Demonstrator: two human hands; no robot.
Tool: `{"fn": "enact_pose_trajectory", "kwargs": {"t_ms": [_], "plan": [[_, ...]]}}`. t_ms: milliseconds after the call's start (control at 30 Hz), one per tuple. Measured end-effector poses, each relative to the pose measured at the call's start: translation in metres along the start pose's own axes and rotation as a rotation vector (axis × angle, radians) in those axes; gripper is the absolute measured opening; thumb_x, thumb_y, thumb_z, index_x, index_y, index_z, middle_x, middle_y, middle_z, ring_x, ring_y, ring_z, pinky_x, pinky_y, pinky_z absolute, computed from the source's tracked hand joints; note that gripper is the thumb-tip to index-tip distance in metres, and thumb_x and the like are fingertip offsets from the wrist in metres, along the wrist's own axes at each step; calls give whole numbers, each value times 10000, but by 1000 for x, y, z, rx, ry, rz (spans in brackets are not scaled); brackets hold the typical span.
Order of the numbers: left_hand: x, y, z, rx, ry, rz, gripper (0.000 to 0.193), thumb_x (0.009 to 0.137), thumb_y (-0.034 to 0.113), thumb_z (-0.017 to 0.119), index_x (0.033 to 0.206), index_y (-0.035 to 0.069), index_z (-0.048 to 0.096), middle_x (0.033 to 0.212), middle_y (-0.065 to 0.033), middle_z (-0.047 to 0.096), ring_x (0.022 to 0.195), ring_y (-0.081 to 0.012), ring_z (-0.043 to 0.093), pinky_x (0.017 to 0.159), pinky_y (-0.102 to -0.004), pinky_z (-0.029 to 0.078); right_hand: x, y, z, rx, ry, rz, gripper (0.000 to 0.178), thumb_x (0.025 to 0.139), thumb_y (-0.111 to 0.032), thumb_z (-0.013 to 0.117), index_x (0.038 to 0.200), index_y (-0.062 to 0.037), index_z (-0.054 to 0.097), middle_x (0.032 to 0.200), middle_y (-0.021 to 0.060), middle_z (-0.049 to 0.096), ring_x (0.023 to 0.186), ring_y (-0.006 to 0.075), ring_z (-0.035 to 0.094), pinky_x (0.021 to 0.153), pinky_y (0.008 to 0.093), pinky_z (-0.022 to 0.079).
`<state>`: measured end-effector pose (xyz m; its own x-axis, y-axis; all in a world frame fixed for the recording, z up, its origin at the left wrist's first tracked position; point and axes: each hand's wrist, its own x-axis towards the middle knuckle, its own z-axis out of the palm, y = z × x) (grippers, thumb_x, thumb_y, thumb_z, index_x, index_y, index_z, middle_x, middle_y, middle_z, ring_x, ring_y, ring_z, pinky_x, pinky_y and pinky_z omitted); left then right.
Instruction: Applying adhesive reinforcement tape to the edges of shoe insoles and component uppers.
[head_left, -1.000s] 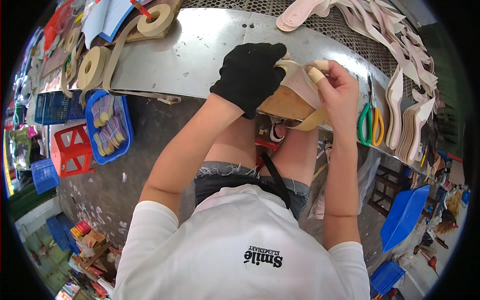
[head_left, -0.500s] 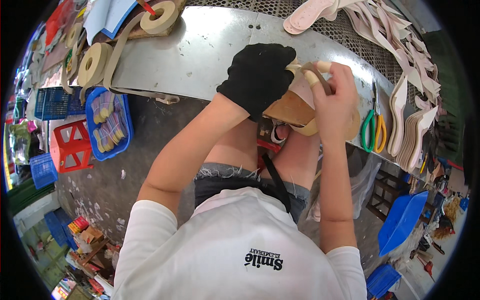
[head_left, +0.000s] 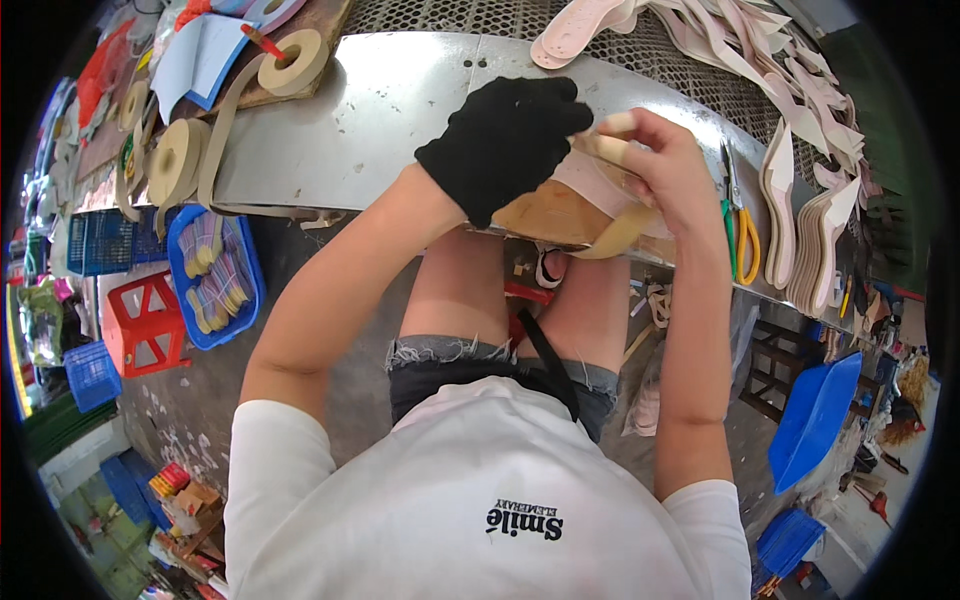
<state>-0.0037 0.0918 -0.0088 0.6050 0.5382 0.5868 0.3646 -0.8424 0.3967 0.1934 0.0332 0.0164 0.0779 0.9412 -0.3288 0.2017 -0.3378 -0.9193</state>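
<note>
My left hand (head_left: 515, 145), in a black glove, is closed above the bench's near edge, its fingertips at the upper end of a pale pink insole piece (head_left: 590, 185). My right hand (head_left: 655, 165) is bare except for pale covers on the thumb and a finger. Its fingertips are pinched right beside the glove, hiding what lies between them. From under this hand a beige strip (head_left: 617, 232) hangs in a curve past the insole's lower end. Beneath the insole lies a brown board (head_left: 540, 215).
Scissors with green and orange handles (head_left: 748, 245) lie at the right, beside stacked insoles (head_left: 825, 245). More pink pieces (head_left: 765, 60) lie on the mesh. Tape rolls (head_left: 178, 160) stand at the left; below are a blue basket (head_left: 215, 275) and a red stool (head_left: 145, 325).
My right fingertips have moved left, up against the gloved fingers. The curled strip between them is now hidden, while a length of beige strip shows below the hand. The whole view has shifted slightly.
</note>
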Motion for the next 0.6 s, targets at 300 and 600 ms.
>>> {"fn": "enact_pose_trajectory", "kwargs": {"t_ms": [300,600], "plan": [[4,8,-9,52,-122,173,305,696,62,641,995,113,669,1165,-158,608,946,-286,634,742,-364,532,-27,26,21,-503,373,-406,115,706,-50,659,806,7,653,806,93,610,655,242,593,634,343,473],[11,1,19,258,-239,217,297,707,142,655,1003,160,674,1033,-59,601,940,-240,601,760,-395,505,-32,27,8,-822,323,-510,107,714,-25,588,808,24,606,804,174,598,755,356,593,661,437,473]]}}
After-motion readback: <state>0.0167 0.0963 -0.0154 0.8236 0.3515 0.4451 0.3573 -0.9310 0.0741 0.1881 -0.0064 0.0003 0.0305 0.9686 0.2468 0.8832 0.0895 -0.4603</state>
